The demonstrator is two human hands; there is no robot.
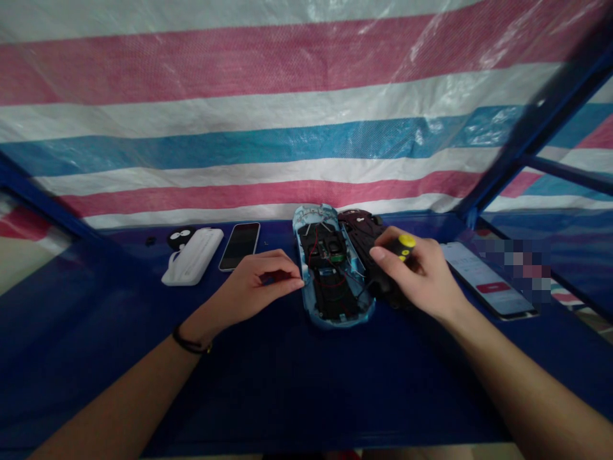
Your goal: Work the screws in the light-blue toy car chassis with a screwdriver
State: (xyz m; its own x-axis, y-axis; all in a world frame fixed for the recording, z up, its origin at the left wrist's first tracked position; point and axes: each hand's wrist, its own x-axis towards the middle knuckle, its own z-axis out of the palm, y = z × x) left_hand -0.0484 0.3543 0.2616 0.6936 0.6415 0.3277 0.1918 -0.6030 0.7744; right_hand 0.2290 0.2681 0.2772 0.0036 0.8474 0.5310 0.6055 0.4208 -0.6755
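Observation:
A light-blue toy car body lies upside down, its hollow side up, with red wires and a small circuit board showing inside. At its left edge is my left hand, thumb and fingertips pinched together; whatever they hold is too small to make out. My right hand is closed round a screwdriver with a black and yellow handle; the fingers hide its shaft and tip. Under and beside that hand lies a dark car chassis, partly covered by the hand and leaning close against the blue body.
To the left are a white power bank, a round black figure with eyes and a dark-screened phone. A lit phone lies at the right. Blue metal bars and a striped tarp bound the blue tabletop.

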